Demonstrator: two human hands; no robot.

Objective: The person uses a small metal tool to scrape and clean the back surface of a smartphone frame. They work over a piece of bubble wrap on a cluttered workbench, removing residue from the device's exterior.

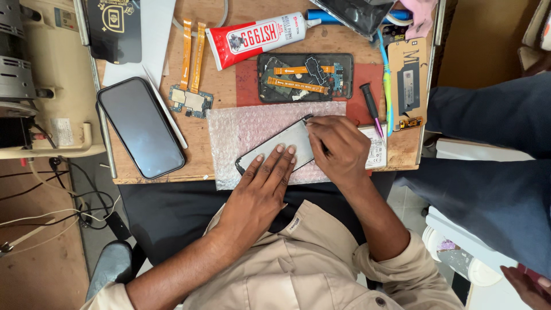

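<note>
Both hands press flat on the phone screen panel (281,144).

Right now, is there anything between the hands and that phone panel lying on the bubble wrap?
Nothing visible. The left hand lies flat with its fingers on the phone panel, and the right hand presses on its upper right end. The panel lies on the bubble wrap.
</note>
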